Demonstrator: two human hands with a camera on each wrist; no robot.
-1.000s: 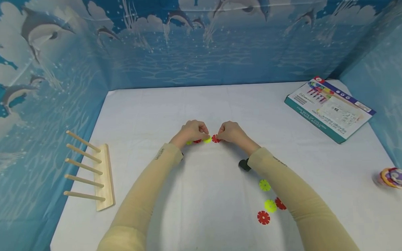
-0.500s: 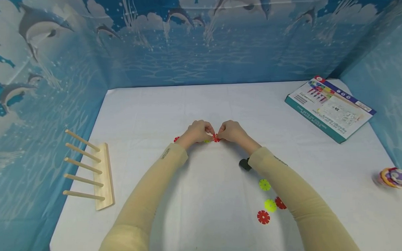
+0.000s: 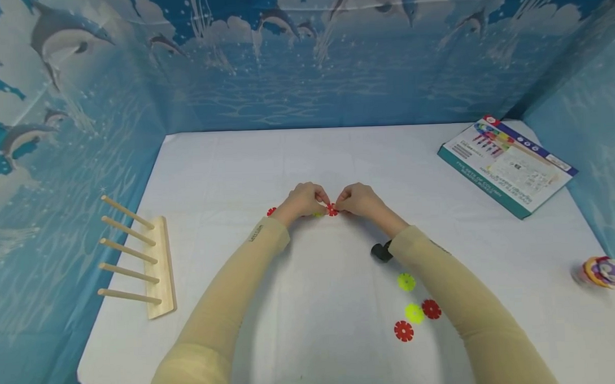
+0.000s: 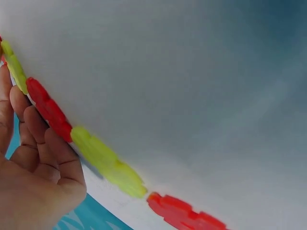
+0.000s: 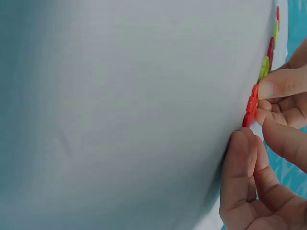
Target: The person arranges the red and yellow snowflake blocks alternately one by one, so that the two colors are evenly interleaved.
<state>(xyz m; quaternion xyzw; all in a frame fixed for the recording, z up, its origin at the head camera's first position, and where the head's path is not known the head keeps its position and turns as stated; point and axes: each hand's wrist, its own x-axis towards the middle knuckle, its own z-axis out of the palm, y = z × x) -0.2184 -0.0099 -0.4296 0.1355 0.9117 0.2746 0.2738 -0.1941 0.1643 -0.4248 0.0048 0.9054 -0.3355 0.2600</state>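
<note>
My left hand (image 3: 303, 200) pinches a red notched disc (image 3: 332, 210) where it meets a yellow disc (image 5: 264, 68). From the other side my right hand (image 3: 361, 201) holds the red disc's edge with its fingertips. A row of alternating red and yellow discs runs left from there under my left hand. In the left wrist view, a red disc (image 4: 48, 110), a yellow disc (image 4: 108, 160) and another red disc (image 4: 184, 211) lie end to end beside my curled fingers. In the head view the left hand hides most of this row.
Loose yellow discs (image 3: 406, 282) and red discs (image 3: 404, 331) lie by the right forearm. A wooden peg rack (image 3: 160, 268) stands at the left table edge. A printed box (image 3: 507, 165) lies at the back right, and a purple-topped figure (image 3: 605, 272) stands at the right edge.
My left hand has moved slightly right onto the red disc, closing its gap with the yellow one. A red disc now shows by the left wrist. The right hand has barely moved.
</note>
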